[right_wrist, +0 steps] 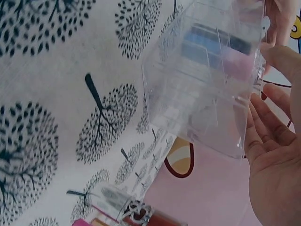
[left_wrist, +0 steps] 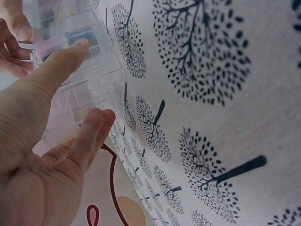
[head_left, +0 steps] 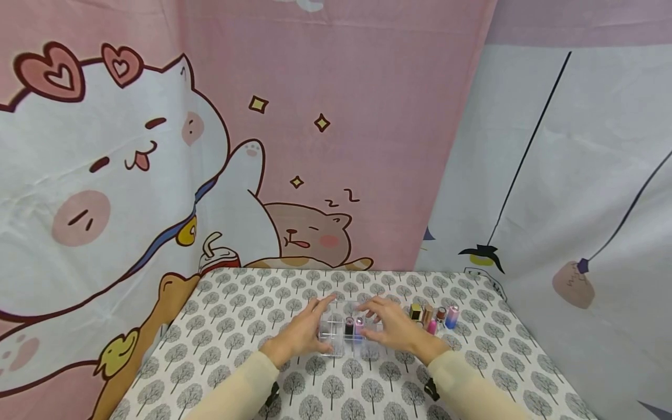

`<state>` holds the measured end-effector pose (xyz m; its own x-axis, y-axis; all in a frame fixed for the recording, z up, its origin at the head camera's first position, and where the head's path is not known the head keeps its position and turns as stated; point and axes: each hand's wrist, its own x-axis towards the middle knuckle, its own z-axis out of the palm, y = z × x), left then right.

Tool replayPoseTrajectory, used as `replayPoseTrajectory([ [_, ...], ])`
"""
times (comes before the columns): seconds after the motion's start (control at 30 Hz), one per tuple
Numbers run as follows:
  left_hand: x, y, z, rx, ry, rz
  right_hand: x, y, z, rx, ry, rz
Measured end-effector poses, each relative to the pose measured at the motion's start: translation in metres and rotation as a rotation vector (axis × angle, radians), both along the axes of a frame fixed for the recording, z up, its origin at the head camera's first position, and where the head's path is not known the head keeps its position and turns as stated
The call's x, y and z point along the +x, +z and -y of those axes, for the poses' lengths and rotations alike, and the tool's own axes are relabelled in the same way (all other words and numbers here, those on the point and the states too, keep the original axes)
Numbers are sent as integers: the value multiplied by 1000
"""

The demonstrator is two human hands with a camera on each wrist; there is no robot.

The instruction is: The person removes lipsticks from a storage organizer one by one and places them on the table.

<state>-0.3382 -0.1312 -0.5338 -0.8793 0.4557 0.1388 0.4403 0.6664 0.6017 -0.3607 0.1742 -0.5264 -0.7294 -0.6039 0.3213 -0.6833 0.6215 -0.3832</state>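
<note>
A clear plastic organizer box [head_left: 331,349] with several compartments sits on the tablecloth in the middle of the head view. Inside it stand a dark tube [head_left: 349,326] and a pink-and-blue tube [head_left: 359,322], side by side. My left hand [head_left: 301,331] grips the box's left side, its thumb and fingers spread to either side of the wall, as the left wrist view shows. On the right side, my right hand [head_left: 398,328] holds the box by its edge, thumb at the rim and fingers along the wall. Neither hand grips a tube.
Right of the box stand several cosmetics: a black-and-gold box [head_left: 416,312], a pink tube [head_left: 432,326], a brown-capped tube [head_left: 441,314] and another pink-and-blue tube [head_left: 452,317]. A tree-print cloth [head_left: 252,315] covers the table. Behind hangs a pink cartoon curtain [head_left: 357,70].
</note>
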Motion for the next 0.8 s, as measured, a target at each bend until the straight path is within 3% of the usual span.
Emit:
replayPoseTrajectory([
  [0.2, -2, -3, 0, -15, 6, 0, 0, -3, 5, -13, 12, 33],
  [0.47, -1, -2, 1, -3, -7, -12, -3, -8, 10, -65, 75, -58],
  [0.8, -2, -3, 0, -6, -10, -20, -6, -9, 12, -74, 73, -40],
])
